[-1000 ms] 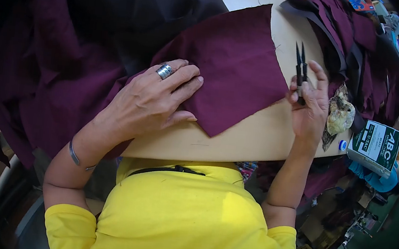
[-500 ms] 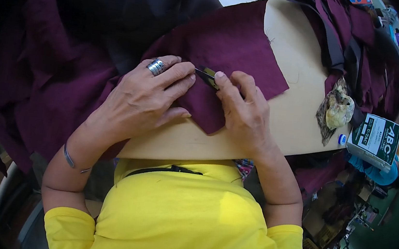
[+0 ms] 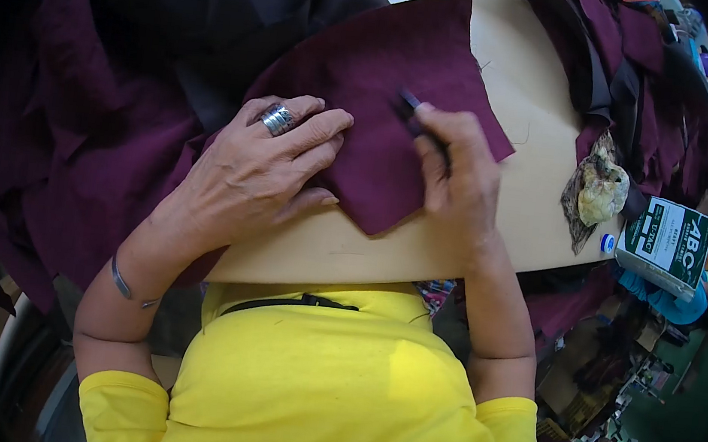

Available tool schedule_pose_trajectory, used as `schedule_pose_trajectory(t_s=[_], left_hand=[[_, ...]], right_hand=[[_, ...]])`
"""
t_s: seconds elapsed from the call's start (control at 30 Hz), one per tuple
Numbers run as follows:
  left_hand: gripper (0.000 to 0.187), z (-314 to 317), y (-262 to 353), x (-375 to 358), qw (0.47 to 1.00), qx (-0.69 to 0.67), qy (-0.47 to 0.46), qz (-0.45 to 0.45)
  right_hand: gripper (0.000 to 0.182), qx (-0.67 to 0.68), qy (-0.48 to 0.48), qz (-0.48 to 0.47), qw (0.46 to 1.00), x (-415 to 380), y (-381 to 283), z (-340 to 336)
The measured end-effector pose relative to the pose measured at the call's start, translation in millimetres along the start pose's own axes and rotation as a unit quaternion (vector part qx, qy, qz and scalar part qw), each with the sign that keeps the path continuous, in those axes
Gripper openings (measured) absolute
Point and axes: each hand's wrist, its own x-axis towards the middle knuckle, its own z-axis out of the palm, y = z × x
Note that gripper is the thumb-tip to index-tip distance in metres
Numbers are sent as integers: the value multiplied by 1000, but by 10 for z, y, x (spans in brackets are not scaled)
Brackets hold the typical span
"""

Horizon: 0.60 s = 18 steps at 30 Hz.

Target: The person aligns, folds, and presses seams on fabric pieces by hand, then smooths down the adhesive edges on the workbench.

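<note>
A maroon fabric piece (image 3: 406, 54) lies on the pale tabletop, one pointed corner toward my body. My left hand (image 3: 265, 160), with a wide silver ring on one finger, rests palm down on the fabric's left part, fingers extended and thumb apart. Over the right part of the cloth, my right hand (image 3: 462, 176) grips small dark thread snips (image 3: 409, 106), tips pointing up and left. Motion blurs the snips and the fingers around them. The two hands are apart.
More maroon cloth (image 3: 96, 133) and dark fabric (image 3: 237, 19) heap up at the left. At the right are hanging maroon and dark pieces (image 3: 640, 44), a tied plastic bag (image 3: 601, 195), a blue cap (image 3: 608, 243) and a green-and-white ABC box (image 3: 664, 241). The table's curved edge (image 3: 322, 278) meets my yellow shirt.
My right hand has lifted the thread snips away from my left fingertips, moving right and slightly up. The left hand stays almost in place; the fabric has shifted slightly.
</note>
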Motion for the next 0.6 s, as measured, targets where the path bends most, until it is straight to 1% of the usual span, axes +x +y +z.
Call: schedule_pose_trajectory(t_s=[0.03, 0.1, 0.2, 0.3, 0.43, 0.6], left_hand=[[45, -2, 7, -3, 1000, 4, -6, -4], [44, 2, 9, -2, 1000, 8, -13, -4], [37, -7, 3, 13, 1000, 8, -20, 1], [31, -46, 18, 48, 999, 7, -31, 2], [31, -42, 25, 61, 999, 18, -27, 4], [34, -51, 32, 92, 999, 26, -29, 5]], right_hand=[[27, 3, -44, 5, 999, -56, -18, 28], [29, -23, -71, 7, 997, -109, 14, 36], [29, -89, -53, 50, 993, -78, 122, -75], [27, -75, -33, 67, 994, -43, 191, -113], [25, -65, -27, 89, 994, -24, 189, -124], [23, -105, 4, 89, 991, 4, 323, -181]])
